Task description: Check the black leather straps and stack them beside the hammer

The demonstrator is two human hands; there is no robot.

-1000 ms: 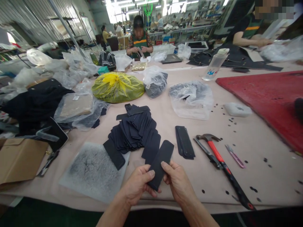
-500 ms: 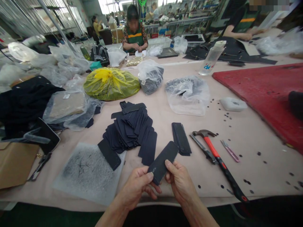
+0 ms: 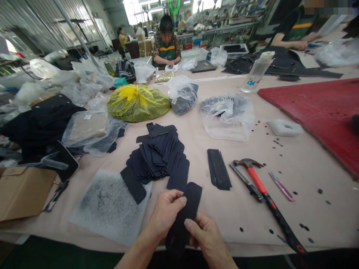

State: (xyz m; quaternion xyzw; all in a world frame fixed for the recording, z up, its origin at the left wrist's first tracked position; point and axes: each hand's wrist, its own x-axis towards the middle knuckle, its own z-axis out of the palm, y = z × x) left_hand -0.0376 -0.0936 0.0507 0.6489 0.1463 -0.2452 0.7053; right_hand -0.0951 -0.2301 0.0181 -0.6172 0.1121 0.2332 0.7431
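Observation:
A dark fabric strip (image 3: 193, 194) with rounded corners is held between both hands at the table's front edge. My left hand (image 3: 167, 209) pinches its left side with the thumb on top. Lower on the right side, my right hand (image 3: 203, 232) grips it, thumb on the face. Its lower end overlaps dark clothing, so that edge is hard to make out. Beyond the hands spreads a heap of similar dark strips (image 3: 157, 153). A single strip (image 3: 133, 185) lies partly on a scuffed translucent board (image 3: 103, 205). A small stack of strips (image 3: 218, 169) rests to the right.
A claw hammer (image 3: 259, 183), a dark metal tool (image 3: 245, 181) and pink thread snips (image 3: 282, 186) lie at right among black discs. Farther back are a yellow bag (image 3: 138, 102), clear plastic bags (image 3: 228, 116), a bottle (image 3: 258, 73) and a red board (image 3: 316, 108). A co-worker (image 3: 167, 45) sits opposite.
The held strip has turned more upright and come closer to me. My left hand has shifted up along its side, while my right hand has moved lower. The view has shifted slightly.

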